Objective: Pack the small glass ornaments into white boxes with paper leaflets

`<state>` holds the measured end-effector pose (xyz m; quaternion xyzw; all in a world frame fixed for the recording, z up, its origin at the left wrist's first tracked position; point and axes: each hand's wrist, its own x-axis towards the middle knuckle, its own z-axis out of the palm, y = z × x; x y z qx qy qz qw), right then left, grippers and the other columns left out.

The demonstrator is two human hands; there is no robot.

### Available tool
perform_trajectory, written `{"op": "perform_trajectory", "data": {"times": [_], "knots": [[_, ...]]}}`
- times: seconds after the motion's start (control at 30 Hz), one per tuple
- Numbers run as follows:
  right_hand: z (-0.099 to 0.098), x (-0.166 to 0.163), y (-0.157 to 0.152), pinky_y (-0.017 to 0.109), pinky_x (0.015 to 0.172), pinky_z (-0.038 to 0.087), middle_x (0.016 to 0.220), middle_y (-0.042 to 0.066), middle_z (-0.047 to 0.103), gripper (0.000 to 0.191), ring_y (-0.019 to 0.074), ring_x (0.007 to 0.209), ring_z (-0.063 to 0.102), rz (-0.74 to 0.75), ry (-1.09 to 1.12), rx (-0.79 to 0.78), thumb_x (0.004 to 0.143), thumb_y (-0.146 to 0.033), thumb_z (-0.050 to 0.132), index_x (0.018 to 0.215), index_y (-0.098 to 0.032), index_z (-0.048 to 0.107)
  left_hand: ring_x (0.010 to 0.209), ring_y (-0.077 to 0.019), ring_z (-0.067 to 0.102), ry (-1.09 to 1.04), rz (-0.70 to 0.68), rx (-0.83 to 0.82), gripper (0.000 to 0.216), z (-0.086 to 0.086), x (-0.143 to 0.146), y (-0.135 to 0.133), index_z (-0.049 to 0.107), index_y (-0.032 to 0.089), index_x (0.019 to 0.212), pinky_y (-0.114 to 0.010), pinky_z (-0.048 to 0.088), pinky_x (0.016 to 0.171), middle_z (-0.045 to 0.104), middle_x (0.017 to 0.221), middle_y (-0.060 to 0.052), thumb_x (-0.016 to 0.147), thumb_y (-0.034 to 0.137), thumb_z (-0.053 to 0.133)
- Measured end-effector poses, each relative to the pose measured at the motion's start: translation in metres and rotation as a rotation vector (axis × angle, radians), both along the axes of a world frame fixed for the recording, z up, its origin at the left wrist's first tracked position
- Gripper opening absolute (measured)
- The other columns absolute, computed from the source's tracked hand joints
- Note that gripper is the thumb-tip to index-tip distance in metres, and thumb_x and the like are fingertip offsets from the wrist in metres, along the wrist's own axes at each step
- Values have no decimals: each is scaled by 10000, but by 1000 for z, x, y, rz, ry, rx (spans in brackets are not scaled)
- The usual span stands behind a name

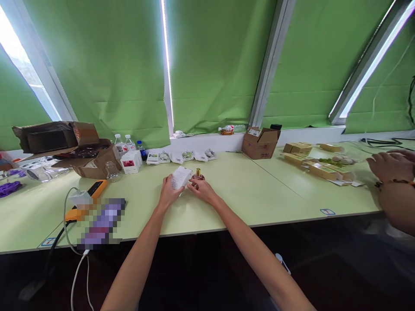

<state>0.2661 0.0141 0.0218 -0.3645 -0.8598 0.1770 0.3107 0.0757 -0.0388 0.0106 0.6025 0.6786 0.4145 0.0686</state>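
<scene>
My left hand [167, 193] is closed around a small white printed box [181, 177], tilted above the table. Close to its right side, my right hand [205, 191] has its fingers curled around a small reddish-brown bottle with a gold top [198, 172], which looks like a perfume bottle. The right hand and its fingers hide the bottle's lower part. Both hands are over the pale green table [246, 190], near its middle.
Clear packets [186, 156] and white boxes [131, 162] line the back. Cardboard boxes stand left [94, 157] and right [261, 142]. An orange power strip [87, 201] and a charging phone [103, 222] lie left. Another person's hands [392, 166] are at far right, beside yellow cartons [324, 169].
</scene>
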Motion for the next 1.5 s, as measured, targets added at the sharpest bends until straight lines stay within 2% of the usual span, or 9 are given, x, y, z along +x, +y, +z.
{"op": "perform_trajectory", "data": {"times": [0.23, 0.4, 0.53, 0.63, 0.83, 1.07, 1.27, 1.5], "knots": [[4, 2, -4, 263, 692, 434, 905, 41, 705, 332, 153, 689, 635, 25, -13, 25, 926, -405, 527, 1187, -224, 623, 1244, -253, 474, -59, -55, -5, 764, -2, 0, 3, 340, 197, 1389, -326, 417, 1003, 429, 1392, -125, 732, 400, 675], [3, 2, -2, 257, 685, 417, 878, 38, 702, 317, 167, 751, 640, 8, -13, 28, 923, -406, 527, 1154, -209, 617, 1256, -288, 460, -82, -149, 52, 833, -5, -1, 4, 322, 189, 1403, -390, 406, 1006, 464, 1371, -139, 717, 471, 701], [1, 2, 0, 254, 675, 416, 885, 54, 699, 325, 175, 774, 642, -12, -2, 1, 924, -426, 517, 1122, -181, 594, 1271, -306, 446, -138, -201, 126, 914, -5, 0, 2, 314, 187, 1413, -413, 393, 1015, 421, 1407, -157, 677, 520, 741], [0, 2, 1, 255, 676, 416, 895, 56, 697, 304, 173, 766, 641, -15, 2, 1, 930, -428, 504, 1087, -181, 585, 1270, -296, 450, -175, -219, 145, 844, -5, 0, 1, 367, 190, 1389, -406, 391, 1017, 436, 1396, -154, 703, 529, 723], [1, 2, 1, 264, 679, 417, 871, 51, 695, 342, 169, 731, 629, -11, -2, -6, 947, -485, 454, 1023, -187, 604, 1048, -241, 603, -296, -226, 135, 587, -2, -2, 2, 482, 196, 1274, -366, 487, 857, 566, 1267, -130, 798, 502, 640], [3, 3, 0, 272, 663, 423, 821, 45, 691, 388, 176, 711, 623, 4, -9, -6, 920, -520, 497, 1073, -190, 632, 773, -167, 637, -386, -210, 117, 523, 2, -2, 0, 481, 196, 1235, -286, 518, 613, 614, 1192, -130, 819, 482, 620], [0, 1, 2, 282, 679, 458, 835, 52, 700, 392, 171, 704, 640, 16, 48, -22, 896, -507, 544, 1090, -175, 624, 729, -155, 639, -397, -229, 128, 534, 2, -3, 0, 450, 198, 1276, -273, 514, 584, 640, 1145, -130, 853, 502, 569], [4, 1, -1, 291, 682, 492, 960, 71, 710, 425, 161, 696, 655, 28, 114, -37, 882, -426, 583, 1228, -181, 551, 727, -146, 641, -313, -262, 202, 624, 9, 1, -7, 335, 262, 1406, -271, 527, 595, 605, 1205, -110, 863, 462, 569]]}}
